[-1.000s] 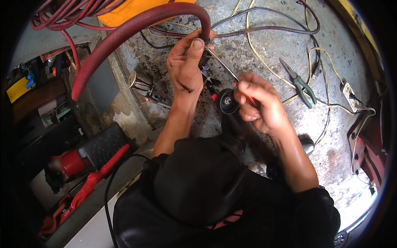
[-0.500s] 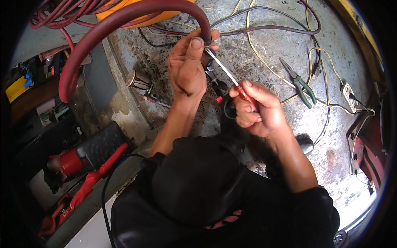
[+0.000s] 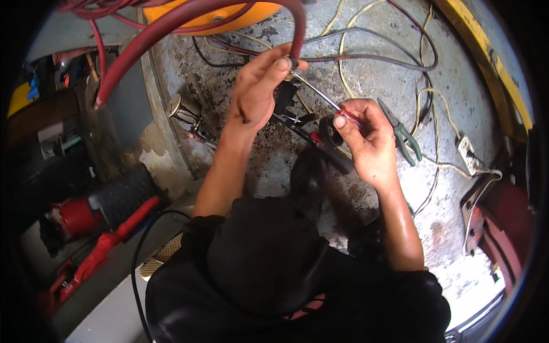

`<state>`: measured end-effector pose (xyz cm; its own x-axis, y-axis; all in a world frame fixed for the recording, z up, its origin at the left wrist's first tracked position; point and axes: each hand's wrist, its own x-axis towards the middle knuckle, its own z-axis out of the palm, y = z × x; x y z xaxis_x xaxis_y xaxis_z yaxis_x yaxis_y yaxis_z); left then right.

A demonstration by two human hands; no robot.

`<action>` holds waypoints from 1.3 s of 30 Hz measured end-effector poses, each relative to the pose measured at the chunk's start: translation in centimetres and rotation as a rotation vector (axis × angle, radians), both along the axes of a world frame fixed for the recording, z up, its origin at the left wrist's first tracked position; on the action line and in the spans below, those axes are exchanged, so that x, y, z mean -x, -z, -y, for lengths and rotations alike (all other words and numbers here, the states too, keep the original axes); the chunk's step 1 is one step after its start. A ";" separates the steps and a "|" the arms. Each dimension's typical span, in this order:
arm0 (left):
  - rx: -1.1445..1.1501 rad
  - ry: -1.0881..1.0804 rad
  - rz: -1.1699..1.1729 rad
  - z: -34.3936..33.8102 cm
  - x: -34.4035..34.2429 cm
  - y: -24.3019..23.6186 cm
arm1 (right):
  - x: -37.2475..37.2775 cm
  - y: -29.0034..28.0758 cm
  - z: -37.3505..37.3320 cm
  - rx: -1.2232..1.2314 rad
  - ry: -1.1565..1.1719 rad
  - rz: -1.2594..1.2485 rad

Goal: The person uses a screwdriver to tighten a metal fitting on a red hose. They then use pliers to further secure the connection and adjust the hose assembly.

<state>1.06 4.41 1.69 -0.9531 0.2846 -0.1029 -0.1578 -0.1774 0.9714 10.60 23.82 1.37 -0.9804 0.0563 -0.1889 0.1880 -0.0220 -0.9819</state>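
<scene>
Upright in front of me, my left hand point(image 3: 255, 88) wraps round the lower end of a thick dark-red hose point(image 3: 298, 31), thumb along its near side. A metal clamp seems to sit at that end, though my fingers partly hide it. The fingers of my right hand point(image 3: 373, 140) are closed on the red handle of a screwdriver point(image 3: 321, 94). Its thin shaft slants up and left, and the tip meets the hose end beside my left thumb. Needle-nose pliers point(image 3: 413, 144) with green grips lie on the floor just right of my right hand.
Pale cords cross the stained floor to a power strip point(image 3: 468, 153) at right. An orange round object point(image 3: 229, 18) and coiled red hose point(image 3: 97, 7) are at the top. A small metal cylindrical part point(image 3: 184, 110) lies left of my forearm. A red-and-black power tool point(image 3: 108, 203) rests lower left.
My right wrist has turned, so the knuckles now lie above the thumb on the screwdriver handle. The whole view has shifted somewhat. My left hand still holds the hose end.
</scene>
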 end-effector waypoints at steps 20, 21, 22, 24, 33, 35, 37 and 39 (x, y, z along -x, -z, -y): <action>-0.509 0.220 0.294 -1.3 -2.3 9.2 | -4.6 10.7 -3.0 -0.453 -0.078 0.002; -0.494 0.220 0.278 -1.1 -2.6 9.3 | -5.9 12.1 -2.6 -0.403 -0.053 0.124; -0.507 0.226 0.269 -0.8 -2.8 9.8 | -6.8 11.8 -1.9 -0.336 -0.029 0.213; -0.472 0.168 0.311 -0.7 -3.2 10.3 | -8.1 12.6 -1.3 -0.100 0.035 0.416; -0.404 0.036 0.160 -3.7 -5.9 13.8 | -9.7 12.8 1.5 -0.053 0.194 0.513; -0.279 -0.010 0.119 -4.1 -6.6 13.9 | -9.5 12.9 1.5 -0.023 0.218 0.517; -0.197 -0.083 0.153 -4.6 -7.6 13.2 | -9.5 13.4 1.5 -0.009 0.245 0.492; -0.114 -0.121 0.104 -5.0 -8.2 13.0 | -9.8 13.7 1.7 -0.025 0.294 0.483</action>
<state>9.22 9.43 -11.34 -0.9669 0.1844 -0.1763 -0.2273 -0.3089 0.9235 20.40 22.08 -12.37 -0.7252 0.3240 -0.6076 0.6056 -0.1197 -0.7867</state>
